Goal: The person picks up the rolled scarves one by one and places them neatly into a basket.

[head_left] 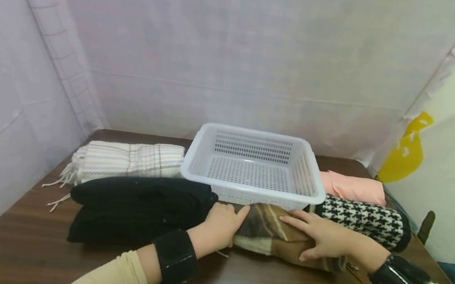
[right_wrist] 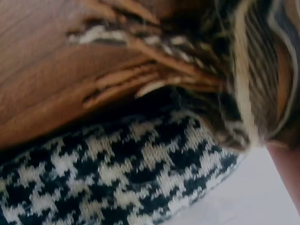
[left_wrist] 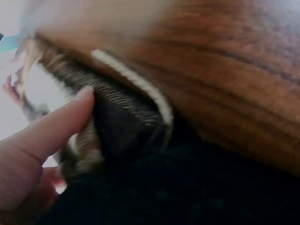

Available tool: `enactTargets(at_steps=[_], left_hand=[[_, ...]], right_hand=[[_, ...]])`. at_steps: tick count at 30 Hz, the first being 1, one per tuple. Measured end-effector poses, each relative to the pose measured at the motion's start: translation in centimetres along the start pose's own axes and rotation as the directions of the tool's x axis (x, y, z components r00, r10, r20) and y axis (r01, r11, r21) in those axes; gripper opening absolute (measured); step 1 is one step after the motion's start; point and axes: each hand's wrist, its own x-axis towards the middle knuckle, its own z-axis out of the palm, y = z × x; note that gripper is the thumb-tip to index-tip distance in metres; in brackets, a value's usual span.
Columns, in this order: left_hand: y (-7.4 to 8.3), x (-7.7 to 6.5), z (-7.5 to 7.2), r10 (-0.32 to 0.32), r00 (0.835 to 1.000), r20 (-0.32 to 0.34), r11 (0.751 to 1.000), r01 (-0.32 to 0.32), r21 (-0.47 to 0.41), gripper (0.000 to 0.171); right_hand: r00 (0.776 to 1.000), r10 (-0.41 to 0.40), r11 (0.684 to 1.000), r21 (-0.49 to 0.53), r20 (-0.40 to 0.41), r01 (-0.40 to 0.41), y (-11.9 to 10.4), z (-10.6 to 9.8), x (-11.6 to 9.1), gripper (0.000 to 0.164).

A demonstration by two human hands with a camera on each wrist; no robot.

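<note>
A rolled brown plaid scarf [head_left: 265,233] lies on the table in front of the basket. At its left end my left hand [head_left: 218,225] holds it, the thumb [left_wrist: 65,119] on the near side and the fingers beyond. My right hand [head_left: 329,237] rests on the right part of the roll, fingers spread over the top and thumb lower on the front. Only a sliver of that hand appears in the right wrist view, past the scarf's fringed end [right_wrist: 248,75]. A folded black cloth [head_left: 137,207] lies against my left hand.
Behind the scarf stands a white perforated basket [head_left: 246,195]. A white striped fringed scarf [head_left: 130,160] lies at the back left. To the right are a black-and-white houndstooth roll [head_left: 366,220] and a pink folded cloth [head_left: 353,187]. A pale curtain [head_left: 247,58] hangs behind the table.
</note>
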Motion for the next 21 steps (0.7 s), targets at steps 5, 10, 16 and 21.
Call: enactTargets(at_steps=[5,10,16,21], left_hand=[[0.9,0.3,0.6,0.019,0.998,-0.052,0.993,-0.013,0.120,0.045],[1.7,0.7,0.2,0.048,0.999,0.007,0.981,-0.048,0.187,0.030],[2.6,1.1,-0.4,0.067,0.988,0.142,0.964,-0.101,0.245,0.039],[2.3,1.5,0.0,0.068,0.986,0.153,0.983,-0.093,0.160,0.048]], right_hand=[[0.999,-0.042,0.999,0.007,-0.026,0.042,0.8,1.6,-0.2,0.092],[0.991,-0.097,0.995,-0.004,-0.091,0.098,1.4,2.8,-0.5,0.089],[0.973,-0.173,0.983,0.036,-0.151,0.181,1.7,3.0,-0.3,0.087],[0.964,-0.190,0.979,0.042,-0.187,0.201,1.7,2.9,0.0,0.088]])
